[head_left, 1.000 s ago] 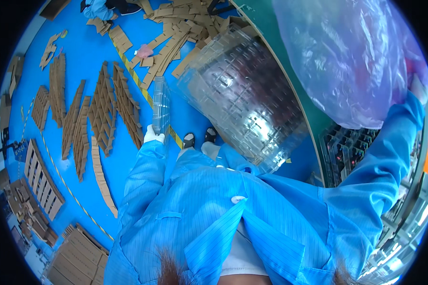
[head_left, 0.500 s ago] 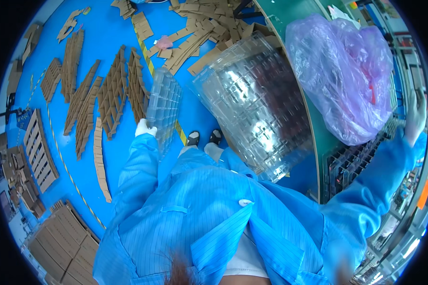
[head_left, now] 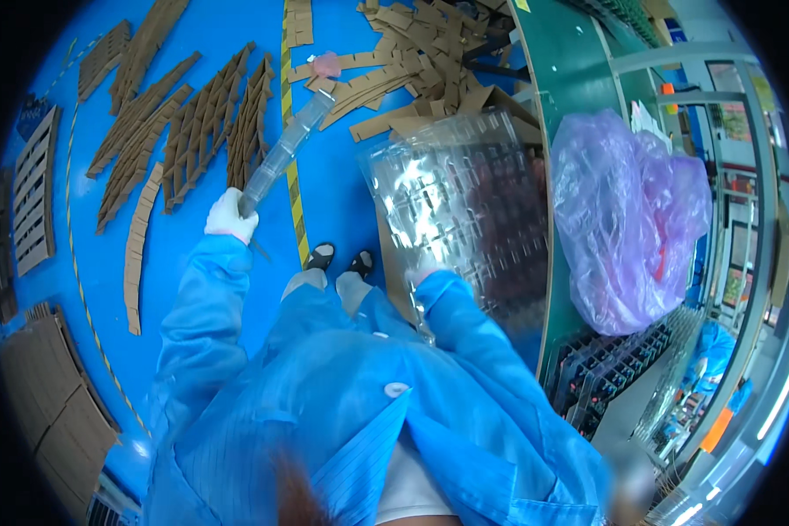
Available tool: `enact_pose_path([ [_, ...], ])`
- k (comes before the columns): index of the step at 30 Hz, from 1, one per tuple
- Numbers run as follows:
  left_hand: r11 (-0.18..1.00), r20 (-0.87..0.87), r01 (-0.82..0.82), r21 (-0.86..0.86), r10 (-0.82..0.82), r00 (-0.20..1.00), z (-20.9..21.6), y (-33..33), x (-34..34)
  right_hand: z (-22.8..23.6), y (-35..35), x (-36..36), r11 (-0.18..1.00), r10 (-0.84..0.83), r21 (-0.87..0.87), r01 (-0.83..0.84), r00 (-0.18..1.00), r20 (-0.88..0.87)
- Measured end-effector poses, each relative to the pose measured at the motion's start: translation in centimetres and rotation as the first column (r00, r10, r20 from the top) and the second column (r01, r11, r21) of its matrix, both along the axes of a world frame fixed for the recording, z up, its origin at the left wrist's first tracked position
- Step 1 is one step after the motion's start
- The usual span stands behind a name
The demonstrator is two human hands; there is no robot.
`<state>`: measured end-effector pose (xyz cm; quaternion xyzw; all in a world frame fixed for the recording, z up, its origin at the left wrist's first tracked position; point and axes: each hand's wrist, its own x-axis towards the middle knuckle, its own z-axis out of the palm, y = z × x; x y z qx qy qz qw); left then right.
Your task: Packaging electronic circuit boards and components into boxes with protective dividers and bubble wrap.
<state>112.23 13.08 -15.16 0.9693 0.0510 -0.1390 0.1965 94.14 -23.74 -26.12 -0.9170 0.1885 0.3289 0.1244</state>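
Clear plastic tray [head_left: 289, 136], one: gripped in the white-gloved left hand [head_left: 233, 216], slanted above the blue floor [head_left: 337, 188]; turned edge-on since its broad face showed. Right hand [head_left: 425, 270], one: shifted from beside the purple bag [head_left: 627, 228] to the tray stack [head_left: 447, 184], bringing both hands to trays; finger closure cannot be told.

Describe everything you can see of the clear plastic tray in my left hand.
The tray looks like thin, transparent plastic with a greyish tint, moulded into a row of boxy sections. It appears nearly edge-on, as a long narrow strip. The white-gloved left hand grips its near end; from there it slants up and rightward in the picture, across the yellow-and-black floor tape. Nothing else visibly touches it.
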Motion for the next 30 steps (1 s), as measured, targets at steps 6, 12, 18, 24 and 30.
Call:
enact_pose_path([
  [6,0.993,-0.013,-0.107,-0.055,0.107,0.994,-3.4,0.8,-0.5,-3.9,0.6,-3.8,0.936,0.110,-0.318,-0.152,0.983,-0.148],
  [12,0.976,-0.080,-0.154,-0.156,0.143,0.986,-8.4,3.9,0.0,-5.5,-1.8,-6.1,0.980,0.053,-0.196,-0.044,0.998,0.038],
  [18,0.991,-0.178,-0.116,-0.064,0.103,0.979,-12.0,3.7,-2.2,-1.3,0.4,-5.1,0.992,-0.060,-0.096,0.086,0.968,0.245],
  [24,0.988,-0.278,-0.100,-0.114,0.064,0.958,-10.0,1.7,-1.5,5.2,4.6,0.4,0.990,-0.142,0.053,0.133,0.946,0.290],
  [30,0.972,-0.390,-0.169,-0.162,0.094,0.916,-11.4,3.8,-0.5,9.9,9.0,6.1,0.990,-0.130,0.110,0.089,0.875,0.467],
])
